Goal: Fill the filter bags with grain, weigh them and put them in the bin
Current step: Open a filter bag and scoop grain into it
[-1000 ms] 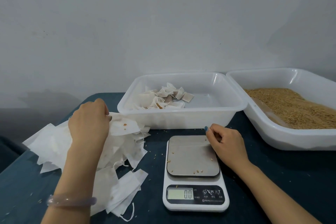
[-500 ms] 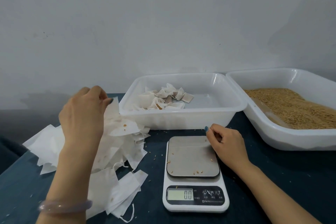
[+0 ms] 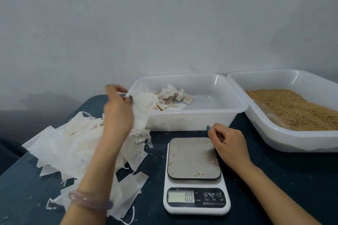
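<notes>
Biggest worry for me is the pile of empty bags point(image 3: 73, 144). The strings look tangled, so pulling 1 out could drag 2 or 3 neighbours along and push some off the near left edge of the table point(image 3: 274, 188).

Next is the empty bag point(image 3: 142, 107) itself. The left hand point(image 3: 118, 113) pinches it by the top edge and holds it up over the pile, in front of the bin's point(image 3: 226, 115) left corner. It's thin and floppy, and 1 hand probably can't keep the mouth open, so grain would likely spill unless the right hand point(image 3: 228, 144) helps. That hand sits at the right edge of the scale point(image 3: 196, 204), fingers loosely curled, with nothing in it that I can see.

Smallest snag: there are loose grains on the scale's plate. It reads 0.0, but knock a few off and the next weight would be a bit wrong.

Room-wise:
- There's a plain pale wall point(image 3: 164, 23) behind the dark blue table.
- A big white tray point(image 3: 274, 139) of grain point(image 3: 296, 109) is at far right.
- The bin is right up against the tray, though I can't tell if they touch.
- The filled bags point(image 3: 172, 95) are heaped in the bin's back left.
- The scale sits in front of the bin.
- Grain crumbs are scattered around.
</notes>
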A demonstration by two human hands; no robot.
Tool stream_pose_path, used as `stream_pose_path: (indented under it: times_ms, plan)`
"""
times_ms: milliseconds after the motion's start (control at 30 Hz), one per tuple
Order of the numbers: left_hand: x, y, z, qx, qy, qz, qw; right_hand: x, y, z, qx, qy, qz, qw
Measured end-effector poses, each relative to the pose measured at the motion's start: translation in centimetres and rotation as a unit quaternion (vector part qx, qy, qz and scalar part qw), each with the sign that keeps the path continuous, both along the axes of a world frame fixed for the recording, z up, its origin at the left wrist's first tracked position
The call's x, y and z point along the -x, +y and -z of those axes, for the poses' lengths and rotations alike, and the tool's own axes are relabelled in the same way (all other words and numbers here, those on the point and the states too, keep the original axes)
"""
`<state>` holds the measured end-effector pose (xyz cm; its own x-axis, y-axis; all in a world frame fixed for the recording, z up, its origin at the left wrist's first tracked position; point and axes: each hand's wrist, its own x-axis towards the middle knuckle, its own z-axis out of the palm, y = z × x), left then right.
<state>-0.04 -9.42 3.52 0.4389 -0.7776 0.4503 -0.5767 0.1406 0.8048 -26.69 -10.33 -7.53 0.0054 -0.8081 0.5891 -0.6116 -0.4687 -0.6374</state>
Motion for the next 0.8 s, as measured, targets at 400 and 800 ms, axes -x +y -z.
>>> stream_pose_path:
  times_ms: [400,800]
  plan:
    - [10.1,0.6,6.3,-0.078,0.197,0.218,0.953,-1.2,1.2,-1.6,-0.011,-0.068,-0.143,0.987]
    - [9.2,1.6,7.1,0.003,0.199,0.268,0.943,-0.9,1.1,-2.5,-0.075,-0.213,-0.187,0.956]
